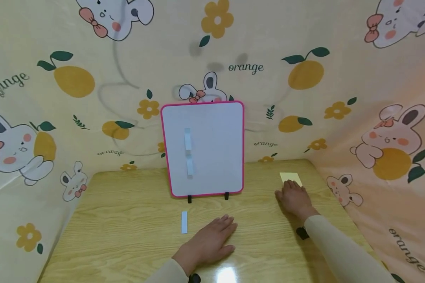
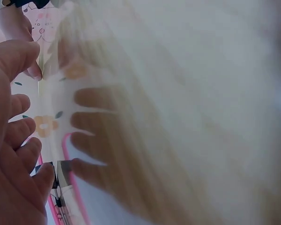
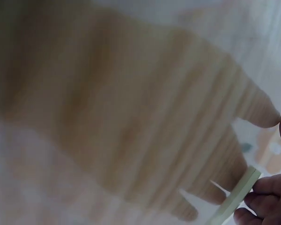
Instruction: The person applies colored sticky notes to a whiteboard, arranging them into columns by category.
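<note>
Two light-blue paper strips [image 1: 187,140] cling one above the other to a white, pink-rimmed rectangular board [image 1: 216,149], which black feet [image 1: 189,199] prop upright near the far edge of the wooden table [image 1: 109,220]. Towards its far right corner, the right hand [image 1: 295,198] touches a flat, pale-yellow paper pad [image 1: 291,176] without clenching, perhaps steadying it. The left hand [image 1: 210,241] is empty, fingers outstretched, beside a loose light-blue strip [image 1: 184,222].
</note>
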Demonstrator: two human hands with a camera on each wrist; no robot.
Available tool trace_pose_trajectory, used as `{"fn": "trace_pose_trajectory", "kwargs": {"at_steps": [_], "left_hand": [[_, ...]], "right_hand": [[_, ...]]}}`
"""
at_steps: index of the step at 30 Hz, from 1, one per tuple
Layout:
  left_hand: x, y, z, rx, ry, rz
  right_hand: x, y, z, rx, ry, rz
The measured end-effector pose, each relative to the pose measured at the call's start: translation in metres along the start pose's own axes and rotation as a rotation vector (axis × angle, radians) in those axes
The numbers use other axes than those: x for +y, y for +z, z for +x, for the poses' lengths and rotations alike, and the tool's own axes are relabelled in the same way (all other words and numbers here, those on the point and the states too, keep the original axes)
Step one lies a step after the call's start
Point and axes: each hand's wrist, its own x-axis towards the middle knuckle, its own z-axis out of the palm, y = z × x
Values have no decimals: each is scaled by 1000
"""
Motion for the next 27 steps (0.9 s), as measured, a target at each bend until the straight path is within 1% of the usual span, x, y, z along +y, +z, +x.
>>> {"fn": "trace_pose_trajectory", "kwargs": {"at_steps": [5, 7, 12, 15, 20, 23, 27], "left_hand": [[4, 0, 12, -23, 20, -1], [4, 1, 18, -31, 24, 13], [2, 0, 31, -28, 12, 51], [2, -3, 35, -20, -5, 47], [1, -6, 41, -31, -16, 29], [1, -7, 46, -33, -16, 38], [1, -8, 52, -28, -27, 49]], "right_hand": [[-5, 5, -10, 26, -55, -10], [-9, 6, -16, 29, -76, -4], [-21, 8, -32, 46, -149, 11], [-29, 11, -40, 65, -191, 10], [-48, 14, -52, 93, -230, 20], [-59, 16, -59, 86, -247, 19], [-70, 18, -70, 56, -281, 8]]}}
